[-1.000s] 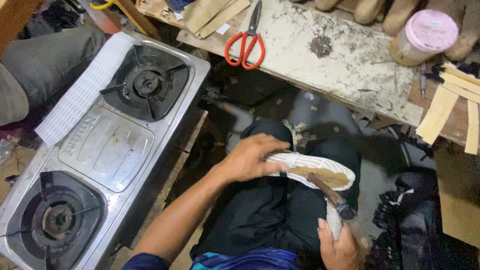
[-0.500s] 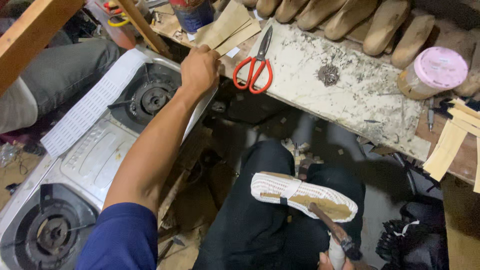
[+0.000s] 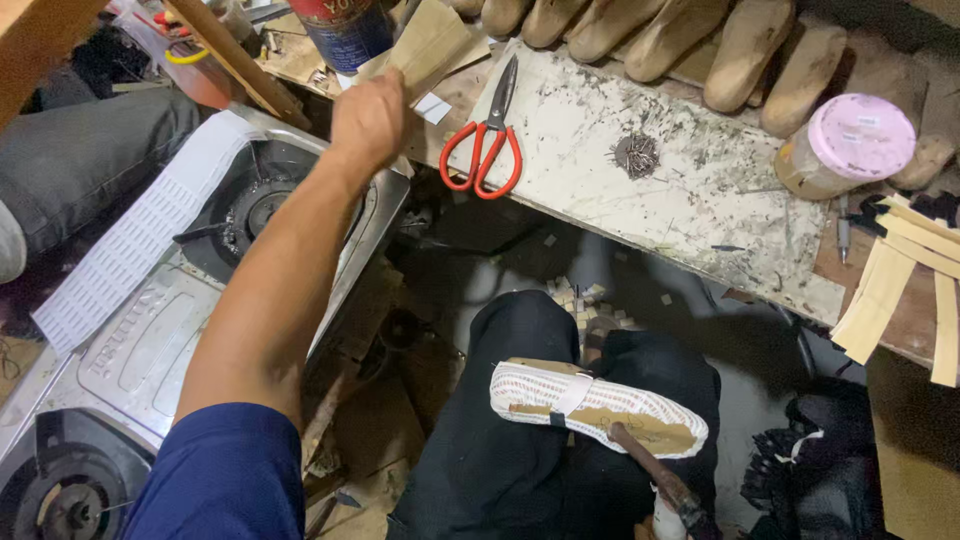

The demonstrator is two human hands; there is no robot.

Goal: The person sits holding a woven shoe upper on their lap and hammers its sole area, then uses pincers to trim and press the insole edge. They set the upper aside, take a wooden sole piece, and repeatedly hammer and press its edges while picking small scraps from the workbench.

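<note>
My left hand (image 3: 368, 115) reaches forward over the stove's corner to a stack of tan card sheets (image 3: 432, 42) on the bench. Its fingers are curled on the stack's near edge. On my lap, sole up across black trousers, lies a white woven shoe (image 3: 598, 405) with a tan insole. A hammer (image 3: 655, 470) rests its head on the insole. Only a sliver of my right hand (image 3: 666, 518) shows at the bottom edge, wrapped around the hammer's handle.
On the scuffed bench (image 3: 700, 210) lie red-handled scissors (image 3: 485, 150), a small pile of nails (image 3: 635, 155) and a jar with a pink lid (image 3: 850, 145). Wooden shoe lasts (image 3: 700, 40) line the back. A steel gas stove (image 3: 150, 330) with a white perforated strip (image 3: 130, 240) stands at left.
My left hand left the shoe on my lap, swung forward past the stove and now sits at the tan card sheets. The hammer stays on the insole.
</note>
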